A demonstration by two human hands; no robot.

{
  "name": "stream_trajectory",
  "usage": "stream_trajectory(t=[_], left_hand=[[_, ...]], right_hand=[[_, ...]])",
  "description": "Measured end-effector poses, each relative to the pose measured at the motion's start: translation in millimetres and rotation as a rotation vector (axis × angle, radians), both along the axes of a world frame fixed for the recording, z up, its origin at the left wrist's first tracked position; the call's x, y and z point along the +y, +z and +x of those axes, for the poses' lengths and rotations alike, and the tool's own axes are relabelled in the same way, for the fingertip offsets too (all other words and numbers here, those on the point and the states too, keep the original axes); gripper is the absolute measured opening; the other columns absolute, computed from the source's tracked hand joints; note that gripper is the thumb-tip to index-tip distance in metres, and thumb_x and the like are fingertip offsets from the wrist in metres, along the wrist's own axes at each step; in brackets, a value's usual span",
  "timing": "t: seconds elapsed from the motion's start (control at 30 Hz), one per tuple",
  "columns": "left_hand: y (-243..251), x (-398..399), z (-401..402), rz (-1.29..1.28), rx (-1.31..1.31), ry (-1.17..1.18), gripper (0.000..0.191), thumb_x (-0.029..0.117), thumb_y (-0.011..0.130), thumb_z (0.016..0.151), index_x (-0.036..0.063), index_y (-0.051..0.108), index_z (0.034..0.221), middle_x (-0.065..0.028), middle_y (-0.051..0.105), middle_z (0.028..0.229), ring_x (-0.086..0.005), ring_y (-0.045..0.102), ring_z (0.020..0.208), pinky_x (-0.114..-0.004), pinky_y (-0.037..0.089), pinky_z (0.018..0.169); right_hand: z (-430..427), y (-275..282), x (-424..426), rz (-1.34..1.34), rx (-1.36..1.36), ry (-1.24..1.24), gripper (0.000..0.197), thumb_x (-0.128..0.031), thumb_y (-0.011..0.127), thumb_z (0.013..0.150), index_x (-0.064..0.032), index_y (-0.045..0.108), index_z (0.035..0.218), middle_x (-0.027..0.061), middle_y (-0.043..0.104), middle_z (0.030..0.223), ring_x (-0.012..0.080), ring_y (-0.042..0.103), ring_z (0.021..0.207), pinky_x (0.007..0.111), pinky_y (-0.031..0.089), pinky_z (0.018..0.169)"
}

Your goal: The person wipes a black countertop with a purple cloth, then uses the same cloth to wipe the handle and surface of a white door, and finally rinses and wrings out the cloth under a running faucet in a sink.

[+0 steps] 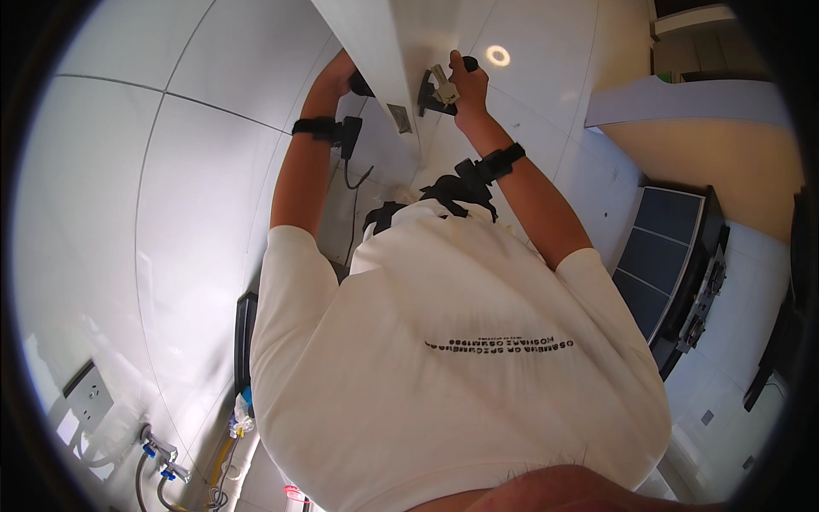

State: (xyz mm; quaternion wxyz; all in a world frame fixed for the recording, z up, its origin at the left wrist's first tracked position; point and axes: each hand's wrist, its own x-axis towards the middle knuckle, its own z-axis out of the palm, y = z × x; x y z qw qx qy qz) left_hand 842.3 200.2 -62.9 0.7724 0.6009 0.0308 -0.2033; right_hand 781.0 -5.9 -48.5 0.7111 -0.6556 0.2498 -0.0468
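A white door (374, 51) stands edge-on before me, with a metal latch plate (400, 119) set in its edge. My right hand (471, 89) is closed around the black door handle (471, 63) on the right face, thumb up. A bunch of keys (446, 93) hangs against the black handle plate (425, 96), touching or close to my fingers. On the door's left face, my left hand (336, 75) is beside a black handle part (361, 84). The door hides its fingers, so its grip cannot be seen.
Grey-white tiled wall (198, 179) runs close on my left, with a socket (88, 392) and water valves (160, 448) low down. A black-framed cabinet (662, 240) with a gas hob (702, 301) is on the right. Near it is a curved counter (691, 105).
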Motion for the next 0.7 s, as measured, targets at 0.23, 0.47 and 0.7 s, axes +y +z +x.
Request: stream_trajectory(t=[0.23,0.47,0.7], left_hand=[[22,7,-54,0.138,0.185,0.112,0.058,0.047,0.045,0.095,0.0038,0.045,0.134,-0.0134,0.059,0.124,-0.0242,0.061,0.106,-0.038,0.054,0.082],[32,3,-107,0.083,0.193,0.076,0.058,0.050,0.040,0.097,0.0057,0.046,0.133,-0.0119,0.058,0.123,-0.0238,0.061,0.104,-0.037,0.052,0.081],[45,-4,-145,0.010,0.031,0.265,0.044,0.025,0.047,0.100,0.0001,0.042,0.135,-0.0101,0.056,0.126,-0.0152,0.053,0.113,-0.029,0.045,0.092]], right_hand=[[0,-3,4,-0.036,-0.034,-0.002,0.039,-0.031,0.062,0.088,-0.0034,0.048,0.065,0.0013,0.048,0.060,0.0142,0.044,0.057,0.035,0.037,0.054],[1,-20,-5,-0.002,-0.112,0.045,0.031,-0.031,0.065,0.088,-0.0069,0.057,0.071,-0.0024,0.048,0.059,0.0091,0.043,0.052,0.029,0.035,0.050],[-1,-13,-1,0.019,-0.107,0.020,0.031,-0.031,0.066,0.088,-0.0074,0.054,0.071,-0.0030,0.046,0.059,0.0091,0.042,0.052,0.030,0.035,0.051]])
